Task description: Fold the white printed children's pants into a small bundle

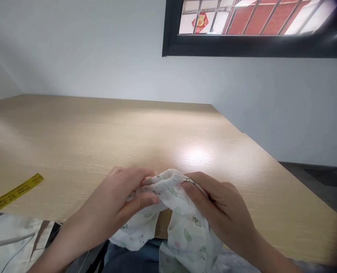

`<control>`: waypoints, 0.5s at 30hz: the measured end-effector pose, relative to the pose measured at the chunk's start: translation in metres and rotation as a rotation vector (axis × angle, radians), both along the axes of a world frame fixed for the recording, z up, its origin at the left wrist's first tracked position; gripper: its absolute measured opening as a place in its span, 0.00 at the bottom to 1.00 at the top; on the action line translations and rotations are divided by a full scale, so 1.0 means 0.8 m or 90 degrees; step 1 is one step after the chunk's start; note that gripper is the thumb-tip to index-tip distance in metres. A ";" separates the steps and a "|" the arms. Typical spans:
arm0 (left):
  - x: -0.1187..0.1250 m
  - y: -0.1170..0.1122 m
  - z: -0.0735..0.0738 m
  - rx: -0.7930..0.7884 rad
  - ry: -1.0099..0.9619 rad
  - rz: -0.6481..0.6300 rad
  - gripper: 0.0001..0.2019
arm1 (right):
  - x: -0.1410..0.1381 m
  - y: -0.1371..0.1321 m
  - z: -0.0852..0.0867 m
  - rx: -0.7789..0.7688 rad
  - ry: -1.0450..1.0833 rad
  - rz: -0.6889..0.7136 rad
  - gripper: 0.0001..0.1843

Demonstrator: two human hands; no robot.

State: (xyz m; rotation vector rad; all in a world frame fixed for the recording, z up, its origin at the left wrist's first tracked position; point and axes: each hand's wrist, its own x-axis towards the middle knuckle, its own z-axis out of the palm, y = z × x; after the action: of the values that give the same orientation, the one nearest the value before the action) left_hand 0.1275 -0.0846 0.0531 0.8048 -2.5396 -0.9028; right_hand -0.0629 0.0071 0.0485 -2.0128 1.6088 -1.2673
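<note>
Small white pants (187, 231) with a print of green leaves and little animals hang over the near edge of the table, gathered at an elastic waistband. Two leg-like parts drop down with a gap between them. My left hand (128, 193) is closed on the left end of the waistband, its thumb in front and its fingers curled behind, partly hidden by cloth. On the other end, my right hand (218, 204) pinches the waistband between thumb and forefinger. The lower part of the cloth runs into my lap and out of view.
A yellow measuring strip (14, 195) lies on the wooden table (100, 132) at the left. Below the left edge is a white bag (11, 242) with red marking and a pale cord. Behind stand a wall (100, 49) and a dark-framed barred window (242, 45).
</note>
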 end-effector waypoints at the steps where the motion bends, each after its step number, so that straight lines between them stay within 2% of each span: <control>1: -0.005 0.003 -0.001 0.010 0.023 -0.009 0.12 | 0.001 -0.001 -0.001 0.006 -0.001 0.011 0.13; 4: -0.021 0.013 -0.002 0.023 0.101 -0.025 0.10 | 0.004 -0.001 -0.004 0.014 0.000 0.045 0.10; 8: -0.032 0.021 0.006 -0.099 0.216 -0.028 0.06 | 0.006 0.004 0.000 0.032 0.013 0.069 0.10; 10: -0.029 0.021 0.014 -0.164 0.256 -0.021 0.03 | 0.006 0.011 0.004 0.091 0.032 0.082 0.10; 13: -0.014 0.018 0.026 -0.240 0.295 0.036 0.02 | 0.005 0.023 0.005 0.201 0.060 0.104 0.10; 15: -0.001 0.016 0.031 -0.263 0.300 0.068 0.03 | 0.004 0.030 0.004 0.226 0.083 0.088 0.09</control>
State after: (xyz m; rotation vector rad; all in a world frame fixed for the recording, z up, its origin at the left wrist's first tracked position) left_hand 0.1266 -0.0717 0.0781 0.5189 -2.1349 -0.4404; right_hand -0.0599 0.0313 0.0514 -1.9707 1.5860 -0.7543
